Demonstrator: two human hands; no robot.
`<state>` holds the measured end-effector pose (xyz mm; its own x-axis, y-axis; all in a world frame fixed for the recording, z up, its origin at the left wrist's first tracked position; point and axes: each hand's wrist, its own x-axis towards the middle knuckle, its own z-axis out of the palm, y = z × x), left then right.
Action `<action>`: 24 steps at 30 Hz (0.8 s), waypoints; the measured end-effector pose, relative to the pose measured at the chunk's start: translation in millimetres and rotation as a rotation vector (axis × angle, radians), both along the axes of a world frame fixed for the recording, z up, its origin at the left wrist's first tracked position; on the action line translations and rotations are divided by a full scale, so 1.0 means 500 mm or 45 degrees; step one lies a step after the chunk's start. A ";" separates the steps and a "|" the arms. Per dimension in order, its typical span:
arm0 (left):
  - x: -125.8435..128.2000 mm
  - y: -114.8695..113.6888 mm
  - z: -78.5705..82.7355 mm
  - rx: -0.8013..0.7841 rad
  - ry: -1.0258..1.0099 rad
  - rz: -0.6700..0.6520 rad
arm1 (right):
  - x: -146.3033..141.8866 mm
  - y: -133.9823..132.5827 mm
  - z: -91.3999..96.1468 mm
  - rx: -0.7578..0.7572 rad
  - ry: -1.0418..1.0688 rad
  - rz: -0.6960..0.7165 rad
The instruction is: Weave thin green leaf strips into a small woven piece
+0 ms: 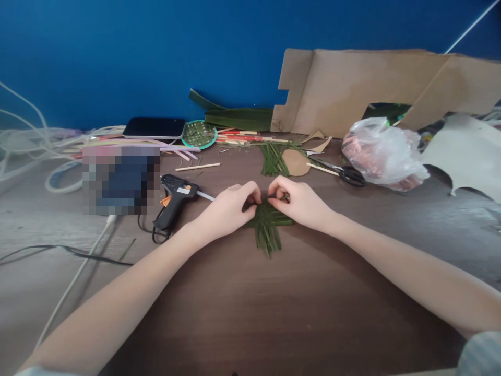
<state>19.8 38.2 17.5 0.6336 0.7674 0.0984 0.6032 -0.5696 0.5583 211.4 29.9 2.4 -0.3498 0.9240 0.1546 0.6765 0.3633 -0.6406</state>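
Note:
Narrow green leaf strips [267,235] lie crossed in a small woven piece on the brown table, their loose ends fanning toward me and to the right. My left hand [234,210] pinches the piece at its left upper side, thumb and fingertips nearly together. Close by, my right hand [300,202] has its fingers closed on strips at the upper right. The fingers hide part of the weave. Just beyond the hands are a bundle of cut leaf strips [273,160] and a round cardboard disc [296,162].
A black glue gun [177,196] lies left of my left hand, near cables. Scissors [351,176] and a plastic bag [385,151] are at the right. Behind stand a phone [154,127], a teal-rimmed woven disc [199,134], long leaves [239,118] and a cardboard sheet [352,78].

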 end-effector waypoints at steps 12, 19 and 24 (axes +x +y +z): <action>0.002 0.000 -0.010 0.025 -0.029 -0.002 | 0.003 0.002 0.004 -0.052 -0.017 0.029; 0.002 0.001 -0.012 0.033 -0.024 0.002 | 0.002 0.002 0.005 -0.065 -0.017 0.031; 0.002 0.000 -0.012 0.024 -0.023 0.008 | 0.002 0.002 0.009 -0.044 -0.059 0.008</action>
